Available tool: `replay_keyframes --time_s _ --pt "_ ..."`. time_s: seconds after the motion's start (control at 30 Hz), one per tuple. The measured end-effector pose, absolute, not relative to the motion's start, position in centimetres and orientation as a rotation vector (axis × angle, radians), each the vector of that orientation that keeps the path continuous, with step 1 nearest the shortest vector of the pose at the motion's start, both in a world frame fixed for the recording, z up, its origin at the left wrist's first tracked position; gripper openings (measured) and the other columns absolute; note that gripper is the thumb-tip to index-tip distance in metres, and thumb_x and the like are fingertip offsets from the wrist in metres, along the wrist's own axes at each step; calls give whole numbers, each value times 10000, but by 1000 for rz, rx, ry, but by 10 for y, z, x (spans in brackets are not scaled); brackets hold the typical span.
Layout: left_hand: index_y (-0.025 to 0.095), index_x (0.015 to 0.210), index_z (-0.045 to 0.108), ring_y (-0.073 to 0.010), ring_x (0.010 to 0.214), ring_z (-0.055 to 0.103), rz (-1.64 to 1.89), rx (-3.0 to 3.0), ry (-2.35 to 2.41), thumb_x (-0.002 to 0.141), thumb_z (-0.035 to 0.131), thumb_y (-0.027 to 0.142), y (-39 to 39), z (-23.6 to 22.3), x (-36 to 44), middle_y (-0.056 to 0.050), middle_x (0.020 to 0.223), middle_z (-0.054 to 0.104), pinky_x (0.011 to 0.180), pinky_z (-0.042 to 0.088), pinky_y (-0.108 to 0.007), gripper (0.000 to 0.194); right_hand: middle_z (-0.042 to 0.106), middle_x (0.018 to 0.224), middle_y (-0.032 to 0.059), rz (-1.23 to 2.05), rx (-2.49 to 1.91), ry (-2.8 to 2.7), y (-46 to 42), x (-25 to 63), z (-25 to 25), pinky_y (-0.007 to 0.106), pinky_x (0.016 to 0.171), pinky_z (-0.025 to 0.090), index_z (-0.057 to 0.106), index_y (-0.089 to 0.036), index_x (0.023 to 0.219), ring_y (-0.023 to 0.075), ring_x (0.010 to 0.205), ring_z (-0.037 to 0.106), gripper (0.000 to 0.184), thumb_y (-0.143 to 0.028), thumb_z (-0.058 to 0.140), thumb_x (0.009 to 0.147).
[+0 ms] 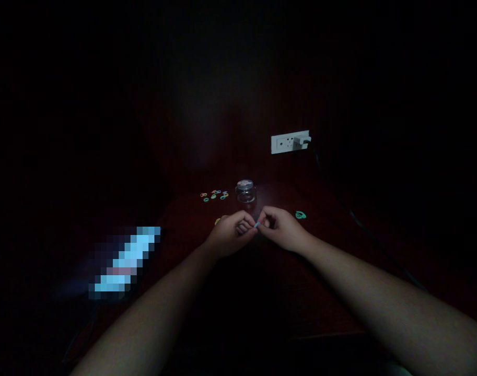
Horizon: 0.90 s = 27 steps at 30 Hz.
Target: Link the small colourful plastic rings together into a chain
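My left hand and my right hand meet fingertip to fingertip over the dark red table. Between them, both hands pinch a small light blue band, mostly covered by the fingers, so its full shape cannot be made out. Just beyond stands a small clear jar with its lid on. Several coloured small bands lie spread out left of the jar. A yellow piece peeks out behind my left hand. Green bands rest together to the right of my right hand.
At the left, a bright pixelated screen glows near the table's side. A white wall socket with a plugged-in adapter sits at the back right. From it a dark cable runs down along the right side. The surroundings are very dark.
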<state>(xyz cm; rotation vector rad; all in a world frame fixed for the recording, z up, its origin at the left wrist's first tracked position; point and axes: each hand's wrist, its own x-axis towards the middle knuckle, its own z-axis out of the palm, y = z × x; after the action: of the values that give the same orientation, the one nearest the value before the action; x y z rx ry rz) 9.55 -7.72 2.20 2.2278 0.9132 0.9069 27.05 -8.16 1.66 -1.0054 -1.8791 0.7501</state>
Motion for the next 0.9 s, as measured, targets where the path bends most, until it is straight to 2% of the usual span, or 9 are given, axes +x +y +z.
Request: replay_keyframes --time_s 0.47,0.67,0.9 --pt "137 781 534 -55 552 490 1000 2248 949 755 536 206 -76 26 96 9 646 559 523 409 -154 73 454 595 -38 741 -952 -1969 -85 271 16 196 492 317 454 -177 736 77 520 395 78 -208 525 728" --pt "137 788 539 -57 556 481 1005 2275 953 760 545 227 -76 24 96 9 642 558 533 410 -162 94 447 601 -38 701 -961 -1948 -84 271 15 198 497 318 486 -173 754 78 527 398 49 -144 491 714" --pt "138 851 567 -72 595 519 982 2293 954 777 537 257 -77 25 96 -13 699 597 564 441 -179 143 435 568 -47 773 -939 -1882 -84 270 16 197 470 299 473 -167 728 75 500 385 52 -158 519 706"
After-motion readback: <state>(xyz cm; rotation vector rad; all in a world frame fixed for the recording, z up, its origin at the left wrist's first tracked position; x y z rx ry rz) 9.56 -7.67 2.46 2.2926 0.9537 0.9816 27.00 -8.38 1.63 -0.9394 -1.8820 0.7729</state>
